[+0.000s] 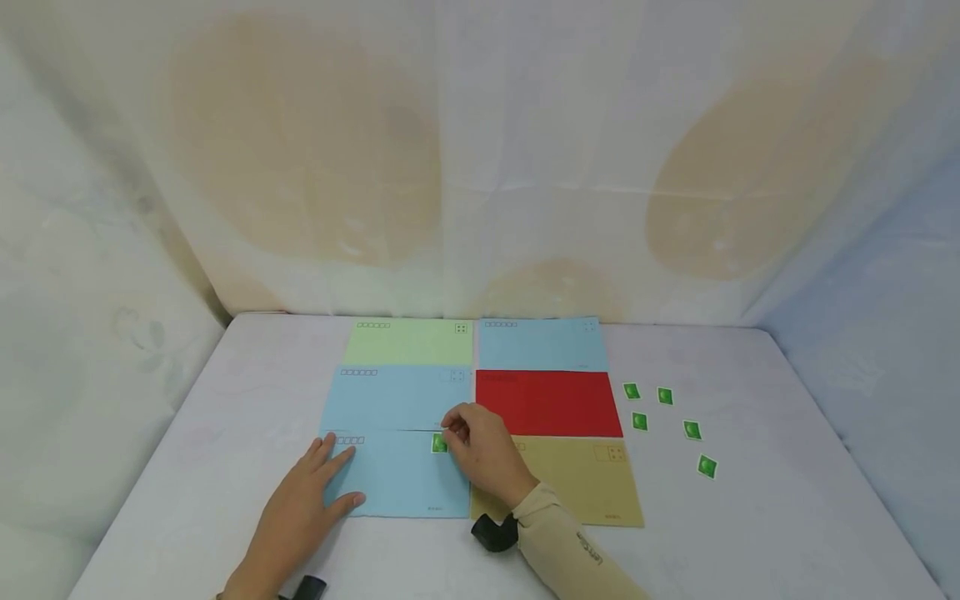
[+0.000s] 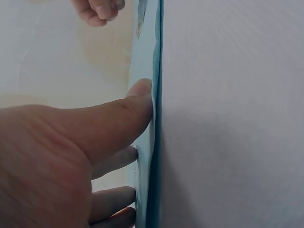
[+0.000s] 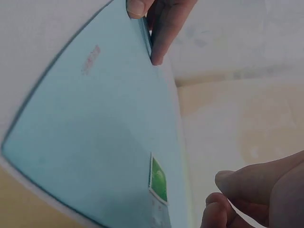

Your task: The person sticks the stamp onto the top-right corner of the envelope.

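Note:
My left hand (image 1: 296, 493) rests spread on the left part of the front-left blue envelope (image 1: 397, 492); in the left wrist view its thumb (image 2: 133, 111) touches the envelope's edge. A green stamp (image 1: 438, 443) lies at that envelope's upper right corner. Close by it is my right hand (image 1: 487, 454), its fingers bent and thumb near the index finger. In the right wrist view the right hand (image 3: 259, 192) appears apart from the stamp (image 3: 158, 180), and I see nothing between the fingertips.
Behind lie another blue envelope (image 1: 397, 400) and a light green one (image 1: 408, 343). The right column has a blue envelope (image 1: 540, 346), a red one (image 1: 551, 404) and a tan one (image 1: 577, 483). Several green stamps (image 1: 692, 430) are scattered on the white table (image 1: 780, 517) at right.

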{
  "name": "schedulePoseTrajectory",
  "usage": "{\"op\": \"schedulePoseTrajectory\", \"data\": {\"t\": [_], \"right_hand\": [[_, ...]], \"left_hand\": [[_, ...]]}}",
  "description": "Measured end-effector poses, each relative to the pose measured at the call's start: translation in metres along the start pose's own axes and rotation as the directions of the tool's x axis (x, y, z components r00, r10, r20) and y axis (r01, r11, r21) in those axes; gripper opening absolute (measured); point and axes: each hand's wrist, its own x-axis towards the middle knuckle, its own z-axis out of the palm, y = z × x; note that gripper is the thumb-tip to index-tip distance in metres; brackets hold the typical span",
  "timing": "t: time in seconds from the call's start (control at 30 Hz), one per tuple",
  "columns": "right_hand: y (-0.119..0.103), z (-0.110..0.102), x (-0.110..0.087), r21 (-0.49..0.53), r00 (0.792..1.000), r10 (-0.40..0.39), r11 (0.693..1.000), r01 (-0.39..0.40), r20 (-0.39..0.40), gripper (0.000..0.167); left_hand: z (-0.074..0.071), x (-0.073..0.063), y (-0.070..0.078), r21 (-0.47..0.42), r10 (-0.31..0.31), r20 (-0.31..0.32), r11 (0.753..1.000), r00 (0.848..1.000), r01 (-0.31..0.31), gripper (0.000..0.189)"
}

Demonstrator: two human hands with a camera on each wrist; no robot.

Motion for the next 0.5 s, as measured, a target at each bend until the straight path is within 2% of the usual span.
{"op": "schedulePoseTrajectory", "data": {"t": [0.33, 0.5], "right_hand": [[-0.015, -0.016, -0.004, 0.013, 1.000, -0.017, 1.000, 0.017, -0.018, 0.010], [-0.024, -0.027, -0.007, 0.037, 0.999, -0.031, 0.999, 0.032, -0.039, 0.011]], "left_hand": [[0.001, 0.000, 0.000, 0.041, 0.039, -0.016, 0.998, 0.999, -0.038, 0.068], [0.001, -0.001, -0.001, 0.060, 0.092, -0.039, 0.994, 0.995, -0.090, 0.066]]}}
